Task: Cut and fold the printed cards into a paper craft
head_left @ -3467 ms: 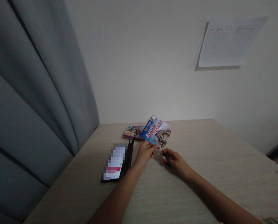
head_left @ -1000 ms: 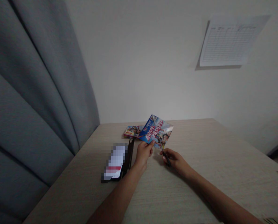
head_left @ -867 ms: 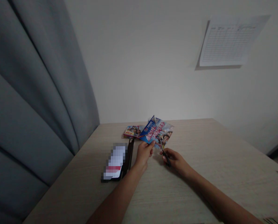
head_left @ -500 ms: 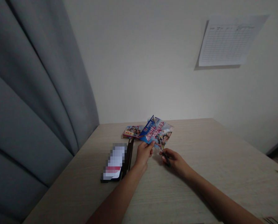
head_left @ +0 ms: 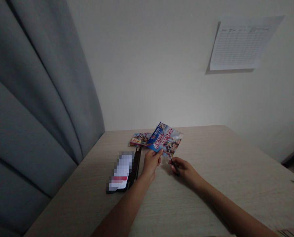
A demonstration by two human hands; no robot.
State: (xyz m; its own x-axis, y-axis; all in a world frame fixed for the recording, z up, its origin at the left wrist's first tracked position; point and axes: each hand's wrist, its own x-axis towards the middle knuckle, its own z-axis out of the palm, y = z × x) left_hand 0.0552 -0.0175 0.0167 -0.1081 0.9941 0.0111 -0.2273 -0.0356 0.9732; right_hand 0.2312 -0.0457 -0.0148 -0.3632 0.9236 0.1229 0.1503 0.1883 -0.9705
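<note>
Scissors in my right hand, leaflet in my left

My left hand (head_left: 150, 163) pinches the colourful leaflet (head_left: 164, 141) above the table (head_left: 211, 184) near its far edge; my right hand (head_left: 183, 169) grips scissors (head_left: 169, 149), blades running up the sheet; more leaflets (head_left: 140, 139) lie behind.

Dim room: grey curtain (head_left: 38, 98), white wall (head_left: 149, 65) with taped sheet (head_left: 243, 44), wooden table (head_left: 223, 171).
</note>
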